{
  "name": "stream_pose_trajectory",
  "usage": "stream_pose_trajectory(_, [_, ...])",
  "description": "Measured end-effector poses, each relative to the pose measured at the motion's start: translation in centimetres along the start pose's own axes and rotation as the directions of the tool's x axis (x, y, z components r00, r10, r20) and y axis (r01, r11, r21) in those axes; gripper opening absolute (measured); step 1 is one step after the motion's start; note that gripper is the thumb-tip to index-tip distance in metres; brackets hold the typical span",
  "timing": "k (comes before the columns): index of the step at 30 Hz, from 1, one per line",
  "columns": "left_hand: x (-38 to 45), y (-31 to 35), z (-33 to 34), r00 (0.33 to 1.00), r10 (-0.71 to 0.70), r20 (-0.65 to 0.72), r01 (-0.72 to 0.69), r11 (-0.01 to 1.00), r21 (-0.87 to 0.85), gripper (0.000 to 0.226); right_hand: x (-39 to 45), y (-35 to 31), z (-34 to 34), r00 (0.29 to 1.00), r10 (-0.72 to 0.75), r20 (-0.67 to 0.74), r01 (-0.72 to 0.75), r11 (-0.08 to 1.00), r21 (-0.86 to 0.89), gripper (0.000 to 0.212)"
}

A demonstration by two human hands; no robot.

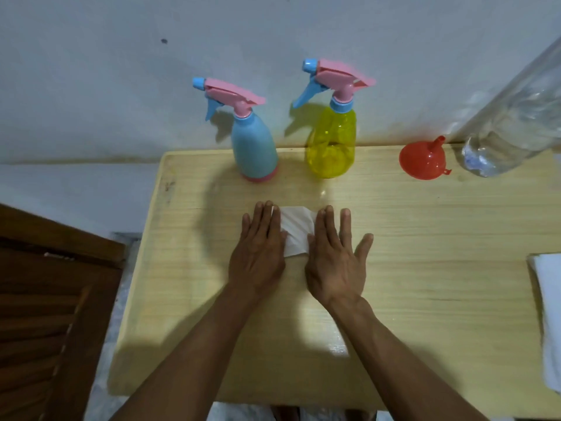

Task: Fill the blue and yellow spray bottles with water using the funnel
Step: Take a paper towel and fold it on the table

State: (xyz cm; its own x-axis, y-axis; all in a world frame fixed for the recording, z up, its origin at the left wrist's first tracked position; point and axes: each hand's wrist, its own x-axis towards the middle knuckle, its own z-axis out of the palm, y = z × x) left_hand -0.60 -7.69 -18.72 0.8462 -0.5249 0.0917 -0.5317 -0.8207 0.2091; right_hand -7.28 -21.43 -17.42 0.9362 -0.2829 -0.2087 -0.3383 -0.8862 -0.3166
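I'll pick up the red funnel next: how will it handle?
The red funnel looks like thin plastic, so probably light and stiff. It lies on its side on the table, so a nudge would likely roll it in an arc.

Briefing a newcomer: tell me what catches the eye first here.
Two pink-topped plastic spray bottles stand by the wall, the opaque blue spray bottle left of the translucent yellow spray bottle. Nearer, the left hand and right hand lie flat on a white paper tissue.

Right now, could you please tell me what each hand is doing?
Left hand: open, flat on the white tissue.
Right hand: open, flat on its other edge.
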Motion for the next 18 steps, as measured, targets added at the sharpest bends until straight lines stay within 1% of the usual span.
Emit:
stream_pose_trajectory(5, [-2.1, -4.1, -0.9, 0.999, -0.036, -0.024, 0.036, 0.999, -0.003, 0.056, -0.2, -4.7, 1.2, 0.999, -0.036, 0.027, 0.036, 0.999, 0.002, 0.058])
stream_pose_trajectory(10, [-5.0, -7.7, -1.9, 0.997, -0.066, -0.029, 0.066, 0.998, 0.013, 0.056, -1.5, -8.4, 2.5, 0.993, -0.102, 0.064, 0.103, 0.994, -0.025, 0.065])
stream_pose_trajectory(13, [-7.2, -9.2, -2.4, 0.995, -0.092, -0.029, 0.093, 0.996, 0.013, 0.056, -2.8, -10.1, 3.9, 0.989, -0.135, 0.052, 0.136, 0.99, -0.024, 0.067])
stream_pose_trajectory(15, [-8.7, -9.6, -2.7, 0.992, -0.122, -0.032, 0.122, 0.992, 0.001, 0.055, -4.0, -10.8, 4.7, 0.988, -0.155, 0.016, 0.156, 0.987, -0.037, 0.071])
stream_pose_trajectory(18, [-10.9, -9.5, -2.8, 0.988, -0.147, -0.042, 0.146, 0.989, -0.022, 0.055, -5.6, -10.9, 5.5, 0.987, -0.163, -0.009, 0.162, 0.985, -0.067, 0.076])
